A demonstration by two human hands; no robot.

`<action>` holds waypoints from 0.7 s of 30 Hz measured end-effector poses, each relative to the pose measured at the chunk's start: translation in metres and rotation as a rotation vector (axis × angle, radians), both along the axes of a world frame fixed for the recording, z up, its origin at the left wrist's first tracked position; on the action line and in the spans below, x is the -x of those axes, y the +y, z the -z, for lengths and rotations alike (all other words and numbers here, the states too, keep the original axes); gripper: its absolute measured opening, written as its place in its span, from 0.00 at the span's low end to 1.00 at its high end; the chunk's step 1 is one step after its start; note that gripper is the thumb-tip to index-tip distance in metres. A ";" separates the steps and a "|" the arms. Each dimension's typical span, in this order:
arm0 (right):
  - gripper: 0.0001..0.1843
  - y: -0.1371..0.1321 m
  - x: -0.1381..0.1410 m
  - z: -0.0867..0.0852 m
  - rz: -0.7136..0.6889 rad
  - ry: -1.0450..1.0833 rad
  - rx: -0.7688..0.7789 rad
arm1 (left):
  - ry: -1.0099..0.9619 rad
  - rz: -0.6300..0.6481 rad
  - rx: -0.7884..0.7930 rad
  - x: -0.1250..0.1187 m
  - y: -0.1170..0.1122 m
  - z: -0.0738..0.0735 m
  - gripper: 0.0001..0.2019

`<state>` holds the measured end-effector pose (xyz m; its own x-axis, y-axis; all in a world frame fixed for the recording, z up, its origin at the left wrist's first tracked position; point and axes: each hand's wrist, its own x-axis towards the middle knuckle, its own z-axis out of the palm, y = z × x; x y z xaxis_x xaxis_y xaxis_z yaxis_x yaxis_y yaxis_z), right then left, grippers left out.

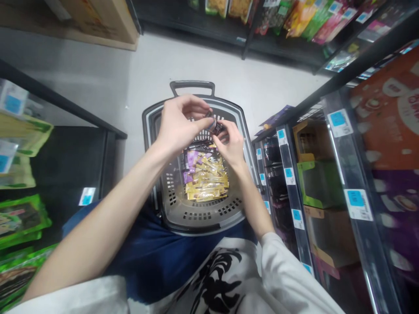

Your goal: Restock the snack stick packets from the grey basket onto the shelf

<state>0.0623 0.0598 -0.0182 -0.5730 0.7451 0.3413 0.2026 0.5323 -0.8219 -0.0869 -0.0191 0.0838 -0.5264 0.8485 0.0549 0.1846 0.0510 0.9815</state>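
Observation:
Over the far half of a grey shopping basket [170, 209], my left hand [181, 120] and my right hand [231, 141] meet at a small dark packet [214, 125]. Fingers of both hands are closed on it; its label is too blurred to read. Below them in the basket lie many slim gold sachets [209, 176], laid side by side in a pile. A few purple packets [192, 161] rest along the pile's left side. Dark sachets [203, 146] lie at its far end, partly under my hands.
Shelves with price tags [358, 205] stand close on the right. Green snack bags [22, 218] hang at the left. Across the pale floor [137, 65] is a dark shelf with colourful bags [304, 19]. A cardboard box [98, 22] stands at the far left.

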 end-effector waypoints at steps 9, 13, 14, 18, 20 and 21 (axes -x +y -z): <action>0.19 0.047 -0.081 -0.047 -0.060 -0.366 -0.243 | 0.490 0.359 0.185 -0.042 -0.027 0.003 0.18; 0.19 0.071 -0.147 -0.025 0.082 -0.441 -0.247 | 0.782 1.009 0.288 -0.098 -0.081 0.023 0.13; 0.19 0.075 -0.162 -0.011 0.134 -0.442 -0.253 | 0.774 1.081 0.259 -0.115 -0.096 0.029 0.11; 0.20 0.088 -0.201 0.062 0.216 -0.513 -0.272 | 1.037 1.191 0.347 -0.175 -0.142 0.044 0.24; 0.22 0.098 -0.209 0.096 0.249 -0.610 -0.196 | 1.115 1.166 0.386 -0.191 -0.152 0.047 0.24; 0.24 0.103 -0.212 0.110 0.300 -0.667 -0.147 | 1.137 1.155 0.395 -0.195 -0.155 0.049 0.24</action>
<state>0.2745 0.1629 -0.1280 -0.4722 0.8758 0.1002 0.7876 0.4702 -0.3982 0.1086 -0.1737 0.0347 0.5003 0.7906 -0.3531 0.8619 -0.4155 0.2908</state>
